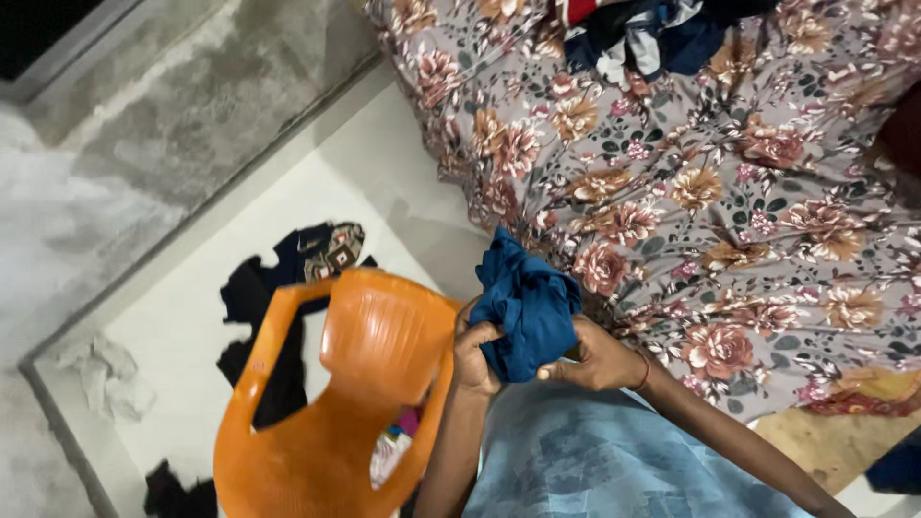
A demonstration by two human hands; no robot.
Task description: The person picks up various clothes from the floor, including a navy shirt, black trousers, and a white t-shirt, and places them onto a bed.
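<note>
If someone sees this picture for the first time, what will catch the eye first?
The bunched blue cloth at the centre, gripped by the left hand and the right hand. Next, the bright orange plastic chair at lower left, standing on the white floor over dark clothes. The large floral bedsheet fills the upper right, with more clothes piled on top.

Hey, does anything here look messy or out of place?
Yes. Dark clothes lie strewn on the white floor behind the orange chair, and more garments sit heaped on the floral bedsheet. Both hands hold a bunched blue cloth.
</note>
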